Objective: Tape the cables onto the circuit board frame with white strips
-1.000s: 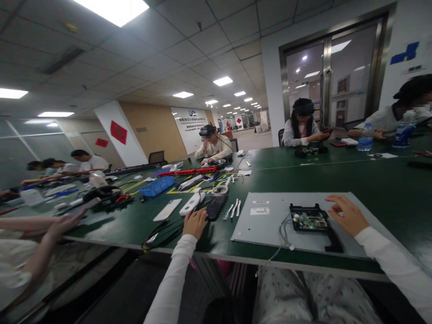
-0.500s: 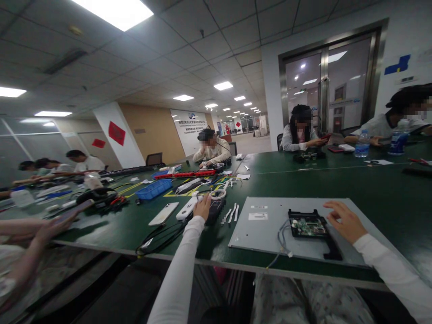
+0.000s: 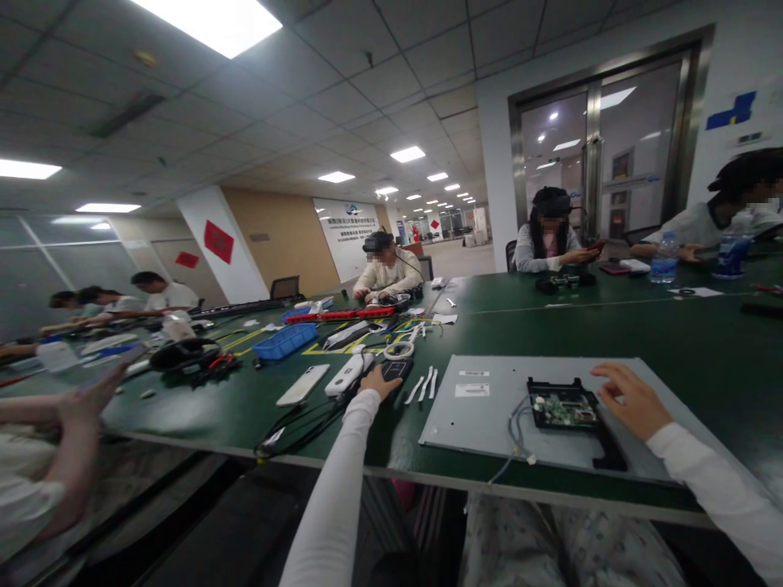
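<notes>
In the head view, the left hand (image 3: 379, 383) lies at the near end of a black device (image 3: 399, 369) on the green worktop (image 3: 519, 330), thumb and fingers parted and touching its edge; whether they grip it I cannot tell. A white ring (image 3: 399, 359) sits just beyond the device. To its left are a white box (image 3: 348, 375) and, farther left, a white phone (image 3: 303, 385), both lying flat. Black cables (image 3: 315, 425) run along the worktop near the left wrist. Three white strips (image 3: 423, 386) lie between the device and a flat grey panel (image 3: 477, 420).

The right hand (image 3: 633, 399) is half open over the panel, fingers bent, with nothing held; whether it touches the panel I cannot tell. Just left of its fingertips, a circuit board (image 3: 566, 412) sits in a black frame (image 3: 612, 454) on the panel, and a grey-blue cable (image 3: 510, 422) trails from the board's left side toward the worktop's near edge. A blue basket (image 3: 278, 350) stands farther back on the left.
</notes>
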A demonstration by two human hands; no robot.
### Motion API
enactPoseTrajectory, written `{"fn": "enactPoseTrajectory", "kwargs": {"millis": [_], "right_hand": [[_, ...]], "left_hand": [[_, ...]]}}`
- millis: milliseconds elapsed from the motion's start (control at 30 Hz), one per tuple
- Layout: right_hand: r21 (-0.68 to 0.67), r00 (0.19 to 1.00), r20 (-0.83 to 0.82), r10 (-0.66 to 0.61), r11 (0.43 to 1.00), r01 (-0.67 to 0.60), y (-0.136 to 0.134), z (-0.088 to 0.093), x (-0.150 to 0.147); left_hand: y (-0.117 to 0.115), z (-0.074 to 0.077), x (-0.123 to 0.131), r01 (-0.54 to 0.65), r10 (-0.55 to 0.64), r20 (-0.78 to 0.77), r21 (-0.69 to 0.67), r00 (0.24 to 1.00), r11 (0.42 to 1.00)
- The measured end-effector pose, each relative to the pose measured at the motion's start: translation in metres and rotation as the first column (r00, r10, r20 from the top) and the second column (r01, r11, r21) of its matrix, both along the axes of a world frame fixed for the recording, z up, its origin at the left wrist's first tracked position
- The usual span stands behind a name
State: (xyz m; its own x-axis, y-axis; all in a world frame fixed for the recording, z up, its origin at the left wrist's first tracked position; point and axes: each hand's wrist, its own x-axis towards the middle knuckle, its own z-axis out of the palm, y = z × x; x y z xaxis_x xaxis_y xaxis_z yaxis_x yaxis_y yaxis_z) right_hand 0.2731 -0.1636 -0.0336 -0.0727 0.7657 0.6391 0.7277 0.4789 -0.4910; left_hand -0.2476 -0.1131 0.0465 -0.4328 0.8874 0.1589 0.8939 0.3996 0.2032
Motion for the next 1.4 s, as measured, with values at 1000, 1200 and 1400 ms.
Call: {"fn": "enactPoseTrajectory", "kwargs": {"millis": [1000,1200,1400], "right_hand": [[-0.006,1.0,-0.025,-0.002,1.0,0.001,0.003,0.0,0.0],[-0.004,0.999,-0.033,0.0,1.0,0.0,0.003,-0.001,0.0],[0.003,1.0,-0.012,-0.013,1.0,0.013,0.003,0.001,0.0]], "left_hand": [[0.022,0.001,0.031,-0.156,0.156,-0.105,0.008,0.982,0.988],[0.023,-0.001,0.036,-0.176,0.18,-0.14,0.039,0.974,0.984],[0.026,0.02,0.007,-0.105,0.101,-0.032,-0.144,0.994,0.984]]}}
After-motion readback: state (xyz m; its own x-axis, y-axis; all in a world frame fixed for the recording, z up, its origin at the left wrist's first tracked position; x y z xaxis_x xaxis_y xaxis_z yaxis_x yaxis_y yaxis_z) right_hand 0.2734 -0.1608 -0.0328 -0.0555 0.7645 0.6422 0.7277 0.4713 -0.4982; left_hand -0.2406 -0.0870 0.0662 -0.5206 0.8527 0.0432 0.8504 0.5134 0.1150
